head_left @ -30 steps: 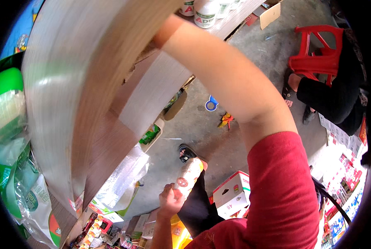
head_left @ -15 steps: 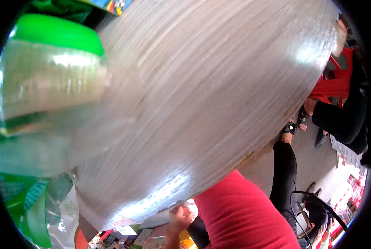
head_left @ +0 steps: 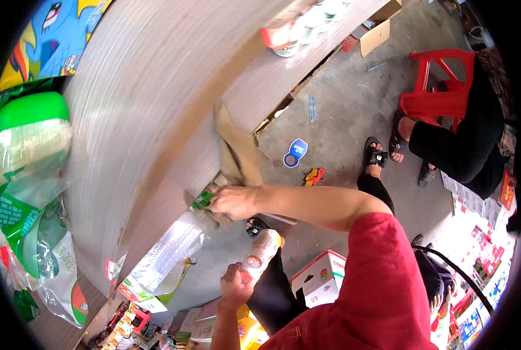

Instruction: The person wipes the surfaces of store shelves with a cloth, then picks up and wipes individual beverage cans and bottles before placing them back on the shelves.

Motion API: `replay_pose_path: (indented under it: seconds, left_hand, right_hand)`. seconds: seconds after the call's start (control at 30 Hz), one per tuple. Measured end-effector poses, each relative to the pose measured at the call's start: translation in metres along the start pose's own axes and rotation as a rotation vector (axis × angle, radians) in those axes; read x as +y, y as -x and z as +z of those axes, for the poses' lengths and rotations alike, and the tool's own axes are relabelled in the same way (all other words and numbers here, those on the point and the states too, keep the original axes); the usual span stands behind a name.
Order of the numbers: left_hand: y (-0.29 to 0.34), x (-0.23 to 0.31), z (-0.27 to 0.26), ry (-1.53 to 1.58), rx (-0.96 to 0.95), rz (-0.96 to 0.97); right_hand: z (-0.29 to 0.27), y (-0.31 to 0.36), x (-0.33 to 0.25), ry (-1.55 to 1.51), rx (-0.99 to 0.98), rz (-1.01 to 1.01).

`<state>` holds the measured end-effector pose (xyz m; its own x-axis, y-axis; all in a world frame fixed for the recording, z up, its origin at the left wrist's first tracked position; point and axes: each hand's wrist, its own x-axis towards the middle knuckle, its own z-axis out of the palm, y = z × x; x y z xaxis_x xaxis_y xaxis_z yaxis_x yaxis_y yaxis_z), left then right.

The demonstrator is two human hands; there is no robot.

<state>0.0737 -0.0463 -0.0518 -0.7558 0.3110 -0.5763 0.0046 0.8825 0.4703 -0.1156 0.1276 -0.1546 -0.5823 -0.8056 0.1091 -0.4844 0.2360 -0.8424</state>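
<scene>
My left hand (head_left: pixel 236 287) is closed around a white cylindrical bottle (head_left: pixel 262 254) with red print, held tilted below the shelf edge. My right hand (head_left: pixel 235 202), on a bent arm in a red sleeve, grips a brown cloth (head_left: pixel 237 149) at the edge of a grey wood-grain shelf (head_left: pixel 114 128). Part of the cloth hangs up and away from the fist, beside the board. A small green piece (head_left: pixel 202 200) shows by the fingertips; I cannot tell whether it belongs to the cloth.
Green-capped clear packs (head_left: pixel 30 116) and a blue cartoon package (head_left: pixel 56 38) line the left. White containers (head_left: pixel 310 32) stand on a farther shelf. A seated person's legs (head_left: pixel 464 157), a red stool (head_left: pixel 438 102), a white carton (head_left: pixel 319 277) and litter are on the floor.
My view has swung, bringing the floor and farther shelf into sight. My right hand and the cloth have come into view by the shelf edge. The bottle in my left hand now shows clearly.
</scene>
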Motion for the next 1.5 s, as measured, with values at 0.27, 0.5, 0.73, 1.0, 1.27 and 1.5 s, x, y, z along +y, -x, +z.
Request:
replay_pose_path:
  seconds: [0.27, 0.5, 0.73, 1.0, 1.27, 1.5]
  left_hand:
    - [-0.001, 0.005, -0.003, 0.036, 0.044, 0.112]
    - [0.004, -0.038, -0.003, 0.089, 0.076, 0.050]
    - [0.019, -0.066, 0.017, 0.057, 0.128, -0.011]
    - [0.031, -0.025, -0.002, -0.030, 0.051, -0.044]
    - [0.041, 0.037, -0.045, -0.253, 0.091, 0.190]
    - [0.050, 0.013, -0.026, 0.127, 0.305, -0.120]
  right_hand:
    - [-0.139, -0.025, 0.010, 0.136, 0.426, 0.302]
    - [-0.087, -0.140, 0.074, 0.658, 0.211, 0.219]
    - [-0.055, -0.245, 0.085, 0.202, 0.680, 0.153]
    - [-0.010, -0.076, 0.006, 0.303, 0.638, 0.035]
    - [-0.059, 0.035, -0.019, -0.513, 0.423, 0.257]
    - [-0.151, -0.014, 0.049, 0.566, 0.511, 0.274]
